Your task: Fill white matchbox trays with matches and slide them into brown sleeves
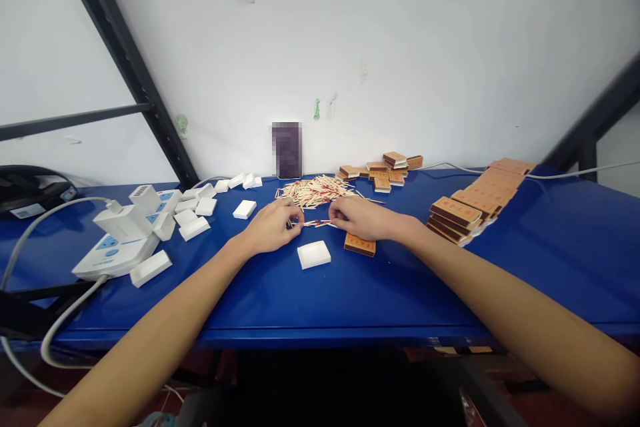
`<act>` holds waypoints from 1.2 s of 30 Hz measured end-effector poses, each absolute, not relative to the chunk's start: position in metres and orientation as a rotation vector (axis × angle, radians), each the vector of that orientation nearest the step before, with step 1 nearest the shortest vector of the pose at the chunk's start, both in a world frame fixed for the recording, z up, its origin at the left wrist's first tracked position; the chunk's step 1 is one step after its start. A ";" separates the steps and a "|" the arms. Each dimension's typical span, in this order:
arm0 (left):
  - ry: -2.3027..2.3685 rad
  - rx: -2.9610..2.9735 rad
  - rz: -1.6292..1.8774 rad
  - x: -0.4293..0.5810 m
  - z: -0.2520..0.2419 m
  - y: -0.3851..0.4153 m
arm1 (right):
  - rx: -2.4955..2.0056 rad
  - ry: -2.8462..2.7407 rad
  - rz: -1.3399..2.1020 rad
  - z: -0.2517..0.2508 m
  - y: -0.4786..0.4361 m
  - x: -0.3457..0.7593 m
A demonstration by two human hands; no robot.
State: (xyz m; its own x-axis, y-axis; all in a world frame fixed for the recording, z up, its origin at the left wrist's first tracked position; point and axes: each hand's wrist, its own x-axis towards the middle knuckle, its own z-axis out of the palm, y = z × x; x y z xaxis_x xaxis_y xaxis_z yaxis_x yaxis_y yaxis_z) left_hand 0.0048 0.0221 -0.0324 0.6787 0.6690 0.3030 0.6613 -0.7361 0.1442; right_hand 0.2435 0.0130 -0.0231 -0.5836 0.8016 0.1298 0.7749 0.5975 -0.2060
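My left hand [274, 223] has its fingers curled in a pinch on a few matches at the near side of the match pile [315, 191]. Facing it, my right hand [361, 217] also pinches, its fingertips on matches. A few red-tipped matches [315, 223] lie in the gap between the two hands. Just below the gap is a white matchbox tray [314, 255], whose inside I cannot make out well. Under my right wrist lies an orange-brown matchbox sleeve [360, 245], partly covered by the hand.
White trays [195, 227] are scattered at left beside a power strip [117, 250] with plugs and cables. Matchboxes [383, 173] are heaped at the back; a long row of matchboxes [475, 203] lies right. A phone-like screen [287, 150] leans on the wall. Black metal posts [130, 60] frame the blue table [400, 307].
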 end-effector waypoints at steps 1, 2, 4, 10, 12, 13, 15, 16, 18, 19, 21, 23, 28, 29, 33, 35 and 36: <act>1.130 2.857 0.532 0.005 -0.032 0.022 | -1.323 -2.614 0.194 -0.023 0.013 0.244; 1.127 2.856 0.535 0.005 -0.032 0.022 | -1.338 -2.612 0.201 -0.024 0.013 0.244; 1.122 2.851 0.542 0.005 -0.032 0.022 | -1.361 -2.614 0.203 -0.023 0.012 0.243; 1.111 2.858 0.552 0.005 -0.032 0.022 | -1.433 -2.645 0.194 -0.016 0.007 0.241; 1.116 2.855 0.544 0.005 -0.032 0.022 | -1.458 -2.647 0.213 -0.015 0.008 0.241; 1.119 2.850 0.545 0.005 -0.031 0.022 | -1.471 -2.647 0.215 -0.015 0.008 0.242; 1.113 2.839 0.552 0.005 -0.031 0.021 | -1.477 -2.632 0.203 -0.018 0.011 0.242; 1.097 2.835 0.554 0.005 -0.031 0.021 | -1.467 -2.617 0.192 -0.020 0.012 0.242; 1.050 2.836 0.562 0.007 -0.031 0.020 | -1.416 -2.573 0.191 -0.024 0.014 0.240; 1.028 2.840 0.569 0.008 -0.031 0.020 | -1.377 -2.554 0.208 -0.026 0.015 0.238; 0.998 2.859 0.595 0.011 -0.032 0.019 | -1.294 -2.543 0.265 -0.028 0.014 0.233; 0.993 2.877 0.619 0.013 -0.033 0.019 | -1.226 -2.546 0.295 -0.027 0.012 0.229; 1.051 2.853 0.636 0.013 -0.035 0.019 | -1.245 -2.509 0.199 -0.023 0.008 0.231; 1.056 2.855 0.623 0.013 -0.035 0.020 | -1.266 -2.518 0.197 -0.023 0.008 0.233; 1.045 2.877 0.552 0.011 -0.037 0.021 | -1.287 -2.608 0.250 -0.021 0.008 0.235; 1.059 2.869 0.552 0.011 -0.037 0.022 | -1.280 -2.628 0.259 -0.020 0.009 0.236; 1.069 2.864 0.556 0.011 -0.037 0.022 | -1.285 -2.634 0.258 -0.019 0.009 0.236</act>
